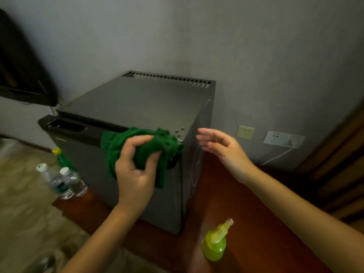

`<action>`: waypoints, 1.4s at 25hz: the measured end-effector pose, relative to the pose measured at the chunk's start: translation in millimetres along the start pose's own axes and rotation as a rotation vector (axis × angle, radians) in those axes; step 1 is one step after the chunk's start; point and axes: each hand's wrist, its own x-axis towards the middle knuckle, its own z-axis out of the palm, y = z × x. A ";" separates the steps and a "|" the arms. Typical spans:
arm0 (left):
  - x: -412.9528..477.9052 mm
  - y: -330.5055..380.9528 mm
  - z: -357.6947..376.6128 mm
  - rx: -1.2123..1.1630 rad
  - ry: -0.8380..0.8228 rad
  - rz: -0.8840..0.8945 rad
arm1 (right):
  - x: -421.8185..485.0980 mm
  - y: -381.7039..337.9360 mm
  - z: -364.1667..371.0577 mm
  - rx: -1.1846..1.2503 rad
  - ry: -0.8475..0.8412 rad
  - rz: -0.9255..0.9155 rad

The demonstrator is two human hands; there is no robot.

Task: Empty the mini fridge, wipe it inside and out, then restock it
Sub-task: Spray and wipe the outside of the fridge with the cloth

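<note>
Here, the mini fridge (137, 103) stands with its door closed on a reddish-brown tabletop (246, 213), its back toward the pale wall. The person's left hand (136, 170) is at the upper right corner of the door, its grip closed around a bunched green cloth (157, 142): thumb and fingers pinch the fabric. The cloth lies against the door's top edge, and part of it hangs down over the door front. The right hand (220, 144) hovers just beside the fridge's right side, near the top edge. Its grip is released, with the fingers spread and loosely extended, holding nothing.

A yellow-green spray bottle (214, 245) stands upright on the tabletop in front of the fridge's right corner, apart from both hands. To the left of the fridge, at the tabletop's edge, two clear water bottles (59, 182) with white caps stand close together, and a green bottle (63, 158) with a yellow cap stands just behind them. On the wall to the right are two wall sockets (283, 139), with a white cable (275, 158) running down from the nearer one.
</note>
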 end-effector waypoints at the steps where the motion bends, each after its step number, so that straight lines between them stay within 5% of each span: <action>1: -2.4 18.1 3.5 -0.123 0.104 -0.139 | -10.9 14.6 -5.8 -0.001 0.008 0.014; 5: -9.8 57.0 15.5 -0.681 0.522 -0.646 | -62.7 82.6 -32.1 -0.056 0.070 0.093; 9: -37.7 60.2 11.9 -0.854 0.396 -1.199 | -132.3 157.7 -40.2 -0.139 0.235 0.239; 11: -60.3 63.7 21.1 -0.887 0.378 -1.337 | -163.9 184.8 -31.6 -0.145 0.353 0.351; 19: -118.8 47.1 52.1 -0.954 0.442 -1.531 | -179.7 257.8 32.1 -0.341 0.303 0.475; 22: -125.5 37.1 48.3 -0.899 0.486 -1.599 | -166.7 262.4 37.6 -0.267 0.375 0.430; 25: -129.0 29.5 39.8 -0.870 0.522 -1.600 | -156.4 261.0 20.4 -0.129 0.276 0.324; 30: -127.0 19.3 35.7 -0.865 0.609 -1.662 | -99.7 195.3 -26.0 0.207 0.135 0.063; 35: -128.8 15.9 38.3 -0.927 0.659 -1.739 | -27.6 110.4 -60.9 0.098 -0.091 0.009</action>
